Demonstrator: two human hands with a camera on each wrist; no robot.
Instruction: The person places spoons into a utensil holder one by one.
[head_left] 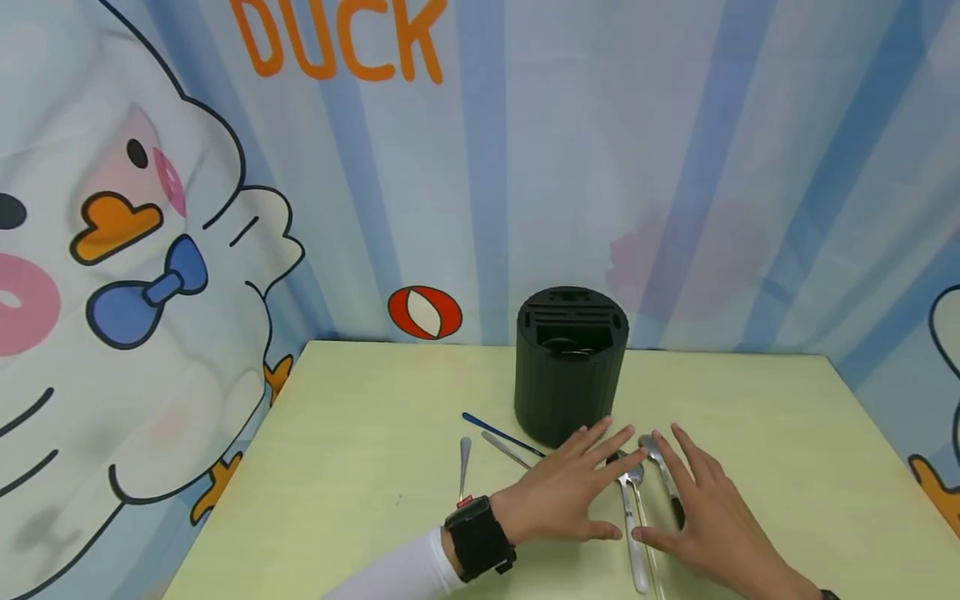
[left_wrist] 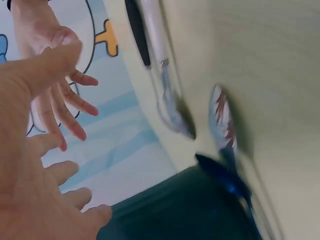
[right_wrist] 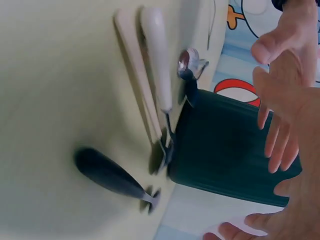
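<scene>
My left hand (head_left: 567, 493) lies flat with fingers spread on the table, its fingertips by the bowls of the spoons in front of a black ribbed utensil holder (head_left: 570, 367). My right hand (head_left: 705, 517) is spread open just to its right, over a black-handled spoon (head_left: 663, 471). Between the hands lie a white-handled spoon (head_left: 634, 542) and pale chopsticks (head_left: 649, 533). Neither hand grips anything. The right wrist view shows the white-handled spoon (right_wrist: 157, 55), the black-handled spoon (right_wrist: 110, 175) and the holder (right_wrist: 230, 145); the left wrist view shows the holder (left_wrist: 175, 210).
Left of the holder lie a blue-handled utensil (head_left: 498, 433) and two silver utensils (head_left: 465, 467). The pale green table (head_left: 360, 417) is backed by a cartoon duck curtain (head_left: 187, 208). A black band (head_left: 478, 537) sits on my left wrist.
</scene>
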